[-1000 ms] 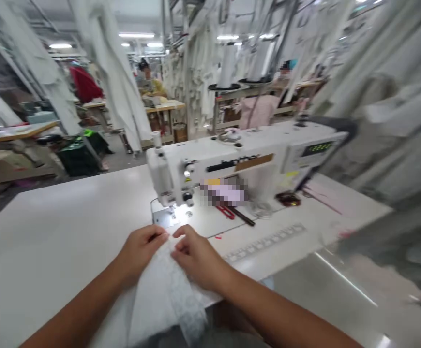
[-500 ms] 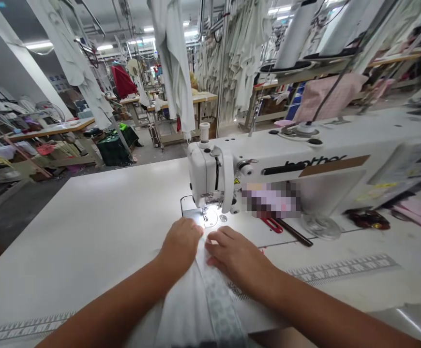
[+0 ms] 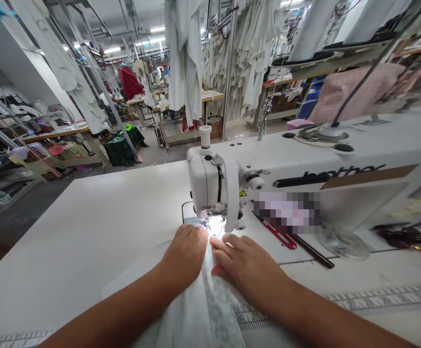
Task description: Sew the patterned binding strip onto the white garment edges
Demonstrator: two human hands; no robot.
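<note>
Pressing a length of white fabric (image 3: 185, 324) flat on the white sewing table (image 3: 87, 217), both hands sit just in front of the presser foot (image 3: 210, 211) of a white Brother industrial sewing machine (image 3: 218, 179). The left hand (image 3: 185, 251) lies knuckles-up, its fingers bent down out of sight at the lit needle plate (image 3: 215, 226). The right hand (image 3: 245, 270) rests flat, fingers (image 3: 225, 246) loosely spread, on the other side of a patterned lace strip (image 3: 219, 314). Neither hand shows a pinch.

The cloth runs from under the hands toward the wearer, its near end cut off by the frame. It looks light, soft and limp; the lace may creep against the plain layer. Flat palms on both sides of the strip, close to the foot, seem the best hold, since pinching would likely pucker it.

Red-handled snips (image 3: 274, 235) lie beyond the right hand, beside a dark rod (image 3: 314, 251). A pixelated patch hides what sits on the machine's front.
</note>
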